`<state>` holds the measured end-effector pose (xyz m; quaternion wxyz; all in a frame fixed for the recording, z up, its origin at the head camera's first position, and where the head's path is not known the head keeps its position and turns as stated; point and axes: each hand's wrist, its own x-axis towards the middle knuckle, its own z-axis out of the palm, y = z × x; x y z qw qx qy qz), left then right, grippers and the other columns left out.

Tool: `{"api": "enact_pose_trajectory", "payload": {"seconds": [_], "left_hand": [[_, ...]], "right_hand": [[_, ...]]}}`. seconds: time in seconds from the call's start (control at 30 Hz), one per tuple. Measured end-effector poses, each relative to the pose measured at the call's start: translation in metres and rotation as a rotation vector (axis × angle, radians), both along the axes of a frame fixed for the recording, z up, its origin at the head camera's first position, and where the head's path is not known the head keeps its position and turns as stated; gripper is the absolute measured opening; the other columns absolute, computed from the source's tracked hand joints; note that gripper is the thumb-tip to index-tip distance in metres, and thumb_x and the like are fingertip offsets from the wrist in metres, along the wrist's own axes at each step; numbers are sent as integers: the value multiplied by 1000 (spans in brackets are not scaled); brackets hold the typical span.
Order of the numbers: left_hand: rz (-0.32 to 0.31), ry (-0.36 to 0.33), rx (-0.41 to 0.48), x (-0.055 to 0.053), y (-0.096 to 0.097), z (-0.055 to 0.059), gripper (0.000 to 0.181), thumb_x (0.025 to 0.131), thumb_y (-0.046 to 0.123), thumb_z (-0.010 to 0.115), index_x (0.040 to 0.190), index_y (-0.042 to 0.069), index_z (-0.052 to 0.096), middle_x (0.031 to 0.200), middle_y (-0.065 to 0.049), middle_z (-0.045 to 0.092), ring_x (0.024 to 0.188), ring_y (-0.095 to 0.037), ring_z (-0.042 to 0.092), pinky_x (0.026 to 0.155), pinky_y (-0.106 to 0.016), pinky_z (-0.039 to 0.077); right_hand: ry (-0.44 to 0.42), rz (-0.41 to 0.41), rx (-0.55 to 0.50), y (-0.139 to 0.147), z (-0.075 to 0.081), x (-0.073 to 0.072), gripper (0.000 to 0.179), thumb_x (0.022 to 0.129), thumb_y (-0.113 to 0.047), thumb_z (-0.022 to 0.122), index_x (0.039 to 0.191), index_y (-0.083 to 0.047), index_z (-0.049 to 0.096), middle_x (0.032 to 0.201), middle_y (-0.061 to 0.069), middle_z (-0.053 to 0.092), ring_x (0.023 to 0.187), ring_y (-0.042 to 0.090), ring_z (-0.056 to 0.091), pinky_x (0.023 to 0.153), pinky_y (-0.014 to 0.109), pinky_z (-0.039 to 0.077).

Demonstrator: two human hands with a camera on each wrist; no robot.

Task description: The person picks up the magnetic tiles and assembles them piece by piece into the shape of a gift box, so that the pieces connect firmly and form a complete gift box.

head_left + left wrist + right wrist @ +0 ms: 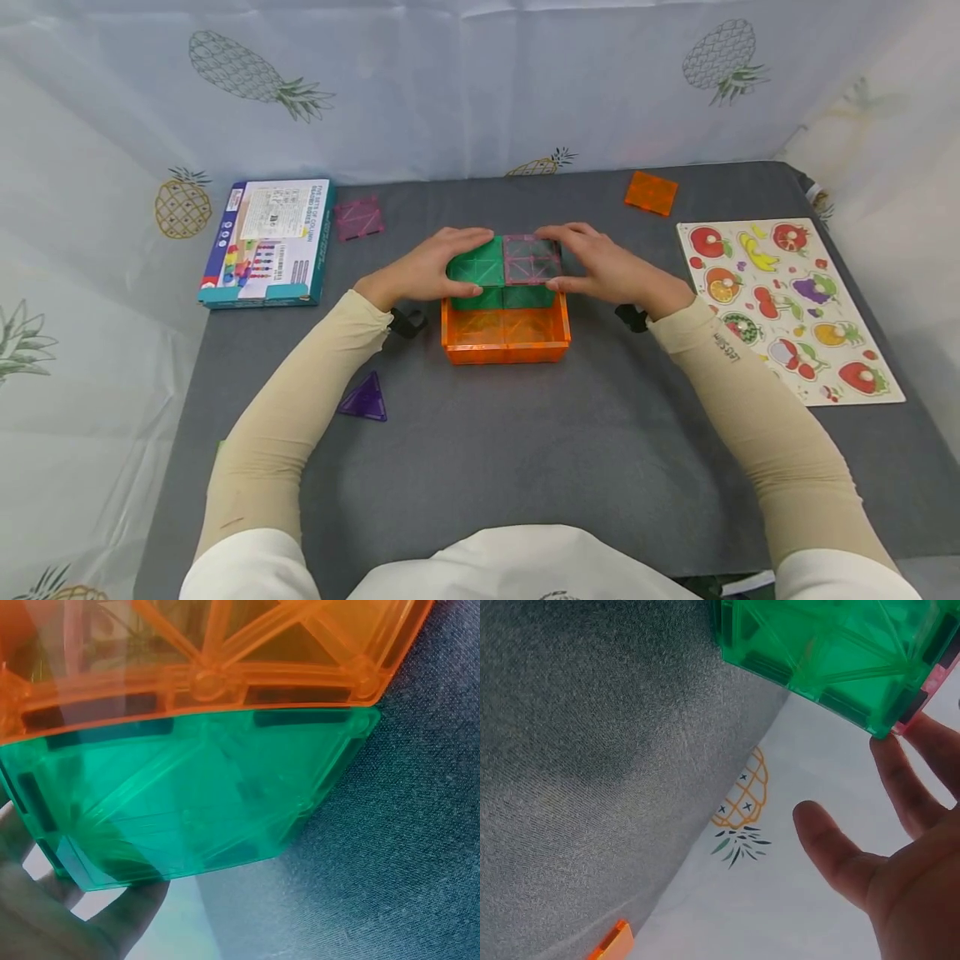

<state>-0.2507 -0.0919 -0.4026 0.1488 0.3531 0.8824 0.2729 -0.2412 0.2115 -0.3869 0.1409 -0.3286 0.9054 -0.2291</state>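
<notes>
A box-like build of translucent magnetic tiles stands mid-table, with a low orange tile section (506,352) in front and a taller green section (187,799) behind. On its top lie a green square tile (477,263) at left and a pink square tile (532,259) at right. My left hand (438,265) holds the green tile, thumb at the front edge and fingers at the back. At the other side my right hand (603,265) holds the pink tile between thumb and fingers; in the right wrist view one finger stands apart from the build.
At the back left lie a boxed toy set (270,242) and a loose pink tile (358,218). A purple triangle tile (365,398) is near my left forearm. An orange tile (651,193) lies at the back right, a fruit puzzle board (791,312) at the right.
</notes>
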Motion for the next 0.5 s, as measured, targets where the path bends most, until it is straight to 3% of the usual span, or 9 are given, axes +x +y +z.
{"api": "enact_pose_trajectory", "payload": {"seconds": [0.17, 0.33, 0.5], "left_hand": [[17, -18, 3, 0, -3, -3, 83, 87, 41, 68, 154, 17, 25, 158, -6, 22, 143, -28, 22, 115, -50, 25], [67, -15, 35, 4, -9, -6, 85, 85, 41, 71, 153, 15, 26, 155, -8, 28, 143, -28, 28, 114, -49, 27], [115, 11, 53, 8, -19, -4, 83, 86, 40, 71, 152, 13, 30, 155, -10, 31, 143, -29, 30, 115, -49, 27]], "right_hand": [[2, -1, -5, 0, -3, -2, 78, 90, -45, 64, 152, -19, 25, 154, 10, 29, 142, 30, 25, 110, 55, 29], [6, -6, -15, 1, -4, -2, 80, 88, -48, 64, 152, -19, 25, 154, 10, 29, 140, 30, 30, 111, 53, 30], [28, -41, -136, 8, -9, -8, 70, 90, -43, 64, 147, -15, 35, 147, 10, 41, 134, 32, 41, 108, 52, 34]]}}
